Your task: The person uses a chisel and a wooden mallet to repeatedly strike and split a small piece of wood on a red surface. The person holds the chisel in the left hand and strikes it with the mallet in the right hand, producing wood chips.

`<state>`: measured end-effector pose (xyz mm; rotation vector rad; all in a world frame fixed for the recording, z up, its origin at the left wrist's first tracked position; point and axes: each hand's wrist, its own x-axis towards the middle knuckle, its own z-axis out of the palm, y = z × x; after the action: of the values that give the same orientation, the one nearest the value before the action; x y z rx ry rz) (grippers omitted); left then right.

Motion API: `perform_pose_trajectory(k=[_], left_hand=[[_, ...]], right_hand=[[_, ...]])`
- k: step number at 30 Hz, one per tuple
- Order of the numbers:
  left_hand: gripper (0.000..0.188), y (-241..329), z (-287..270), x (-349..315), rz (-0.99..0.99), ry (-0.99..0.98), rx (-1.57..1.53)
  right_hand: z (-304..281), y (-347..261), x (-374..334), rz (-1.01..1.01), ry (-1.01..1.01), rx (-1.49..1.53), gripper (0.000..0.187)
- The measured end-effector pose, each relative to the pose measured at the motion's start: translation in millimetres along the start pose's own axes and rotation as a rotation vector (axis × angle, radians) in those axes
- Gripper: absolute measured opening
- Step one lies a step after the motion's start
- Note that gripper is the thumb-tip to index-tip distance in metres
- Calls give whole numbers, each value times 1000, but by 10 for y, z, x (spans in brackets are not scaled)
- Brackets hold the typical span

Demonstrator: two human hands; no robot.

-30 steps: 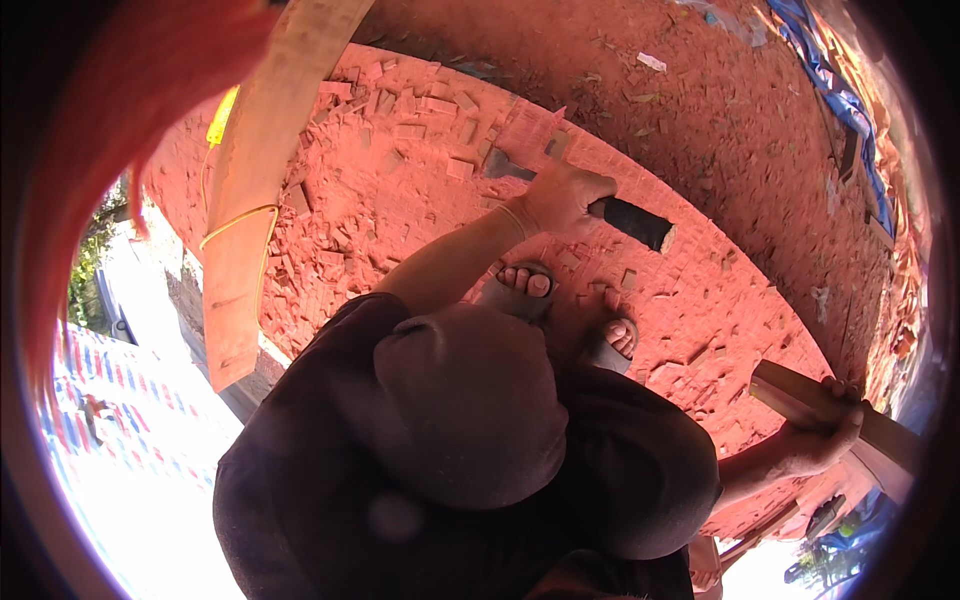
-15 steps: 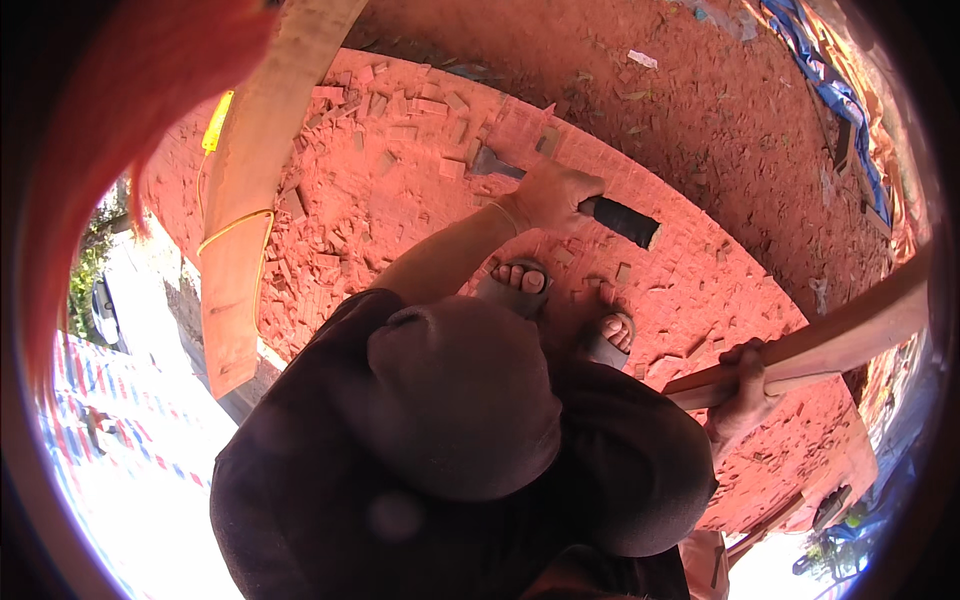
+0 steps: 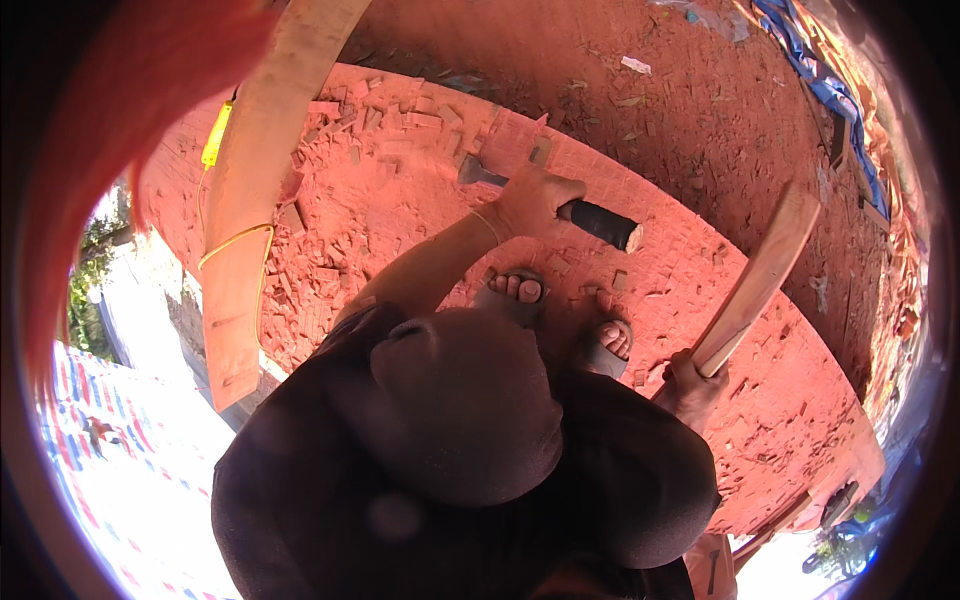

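Note:
My left hand (image 3: pixel 530 200) is closed around a chisel (image 3: pixel 603 222) with a black-wrapped handle and a pale wooden butt end. The chisel's flat metal blade points up and to the left, close to a large reddish wooden surface (image 3: pixel 430 240) strewn with chips. Whether its edge touches the wood I cannot tell. Over to the right, my right hand (image 3: pixel 692 388) grips the lower end of a squared wooden club (image 3: pixel 765 275), which tilts up and to the right. The club is apart from the chisel. My knees, in dark clothing, fill the lower middle.
My sandalled feet (image 3: pixel 518 288) are between the hands. A long plank (image 3: pixel 255 200) with a yellow cord around it runs along the left. Many wood chips (image 3: pixel 430 118) lie scattered. Beyond the surface's curved edge is reddish ground (image 3: pixel 600 90), with blue sheeting (image 3: pixel 820 70) at far right.
My right hand has moved left and swung the club from pointing far right to a steeper upward slant. My left hand and the chisel have shifted slightly left.

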<state>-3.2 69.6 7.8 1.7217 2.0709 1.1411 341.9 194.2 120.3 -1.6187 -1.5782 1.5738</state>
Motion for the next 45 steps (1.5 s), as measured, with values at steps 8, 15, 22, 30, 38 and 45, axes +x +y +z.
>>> perform_pose_trajectory(k=[8,15,22,30,38,45], left_hand=[[14,466,120,-21,162,-39,-128],[15,52,93,282,75,85,-29],[11,48,81,362,1,99,-43],[11,-18,103,386,-27,152,-47],[13,-127,100,412,14,71,32],[15,-135,113,318,15,100,-12]], right_hand=[[-418,-516,278,-65,251,165,20],[-398,-582,191,-124,201,119,20],[-399,-919,318,-313,248,354,28],[766,-901,159,-89,-5,10,23],[-229,-672,304,-272,-70,-76,23],[779,-1647,236,-314,219,651,25]])
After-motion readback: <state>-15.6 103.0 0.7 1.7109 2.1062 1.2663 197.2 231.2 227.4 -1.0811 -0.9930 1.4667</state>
